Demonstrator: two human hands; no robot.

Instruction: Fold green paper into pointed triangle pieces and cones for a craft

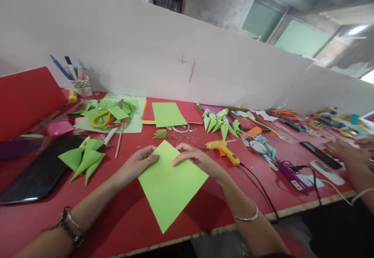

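Observation:
A square sheet of light green paper (pixel 172 188) is held between my two hands, one corner pointing toward me and the opposite corner away. My left hand (pixel 145 159) pinches its left upper edge, thumb on top and fingers underneath. On the upper right edge, my right hand (pixel 198 158) grips the sheet, with a finger and thumb lying on its face. The paper looks flat, without a visible fold. Just right of my right hand lies a yellow hot glue gun (pixel 223 150). A folded green paper flower (pixel 84 158) rests left of my left hand.
Scissors (pixel 101 120) lie among green paper scraps at back left, near a pen cup (pixel 82 85). Green paper cones (pixel 219 121) cluster behind the glue gun. A purple power strip (pixel 296 178) sits right, its cable near the table edge. Another person's hands (pixel 347 152) are at far right.

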